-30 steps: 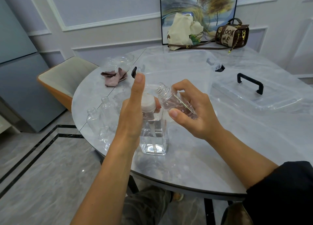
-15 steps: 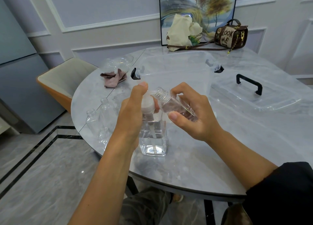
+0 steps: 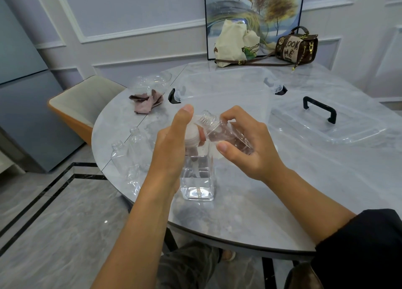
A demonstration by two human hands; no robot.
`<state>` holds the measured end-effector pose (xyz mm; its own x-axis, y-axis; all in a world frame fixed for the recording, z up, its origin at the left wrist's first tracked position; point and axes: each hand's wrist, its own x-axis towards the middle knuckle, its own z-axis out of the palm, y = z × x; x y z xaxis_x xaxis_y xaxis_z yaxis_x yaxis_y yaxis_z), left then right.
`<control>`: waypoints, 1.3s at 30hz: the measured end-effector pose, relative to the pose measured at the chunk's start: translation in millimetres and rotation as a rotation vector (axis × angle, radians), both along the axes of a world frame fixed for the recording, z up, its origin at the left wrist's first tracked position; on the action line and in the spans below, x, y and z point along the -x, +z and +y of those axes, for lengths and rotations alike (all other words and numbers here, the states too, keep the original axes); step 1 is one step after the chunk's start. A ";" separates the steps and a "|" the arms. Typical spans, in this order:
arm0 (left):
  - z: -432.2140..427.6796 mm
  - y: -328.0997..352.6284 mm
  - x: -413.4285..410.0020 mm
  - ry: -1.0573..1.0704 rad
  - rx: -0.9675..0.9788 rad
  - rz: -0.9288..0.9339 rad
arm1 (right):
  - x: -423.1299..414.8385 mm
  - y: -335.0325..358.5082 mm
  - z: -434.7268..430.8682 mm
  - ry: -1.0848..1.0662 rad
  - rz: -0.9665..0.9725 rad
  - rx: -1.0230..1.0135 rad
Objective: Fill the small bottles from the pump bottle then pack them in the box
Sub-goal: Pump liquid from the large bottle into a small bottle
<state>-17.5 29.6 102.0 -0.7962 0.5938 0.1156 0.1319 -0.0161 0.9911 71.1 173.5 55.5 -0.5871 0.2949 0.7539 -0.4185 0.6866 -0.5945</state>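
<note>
1. Spillage is looking like the main risk here; the right hand [image 3: 245, 149] is holding one small bottle [image 3: 228, 135] tilted, its grip clamped round the body, with the mouth sitting right at the white pump head [image 3: 192, 134]; if that mouth is wandering off the nozzle mid-press, liquid is going onto the surface [image 3: 250, 201]; I can't see the nozzle itself, the left hand [image 3: 171, 145] is hiding it.
2. Left grip is wrapping round the pump head, thumb on top; the pump bottle [image 3: 198, 178] is standing near the front edge, and a sideways push could be tipping it, since it's looking less than full and probably light.
3. Spare small bottles [image 3: 128, 154] are waiting at the left edge, so a careless elbow could be knocking them off; the box [image 3: 221, 86] is sitting open just behind the hands, its lid [image 3: 322, 125] lying off to the right.
4. Compared with a second ago, the left thumb was sticking up and is now coming down onto the pump head, so it's looking like a press underway; the right hand and its bottle are barely moving.
</note>
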 end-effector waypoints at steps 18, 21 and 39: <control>-1.1 -1.2 -0.8 -0.034 -0.024 0.009 | 1.9 0.0 -1.2 0.027 0.025 0.003; -1.0 -1.8 1.2 -0.046 -0.014 0.003 | 2.2 -0.2 -1.2 0.024 0.024 -0.002; 0.9 4.3 -4.1 0.032 -0.038 -0.046 | -0.2 -0.3 1.1 -0.031 -0.014 -0.044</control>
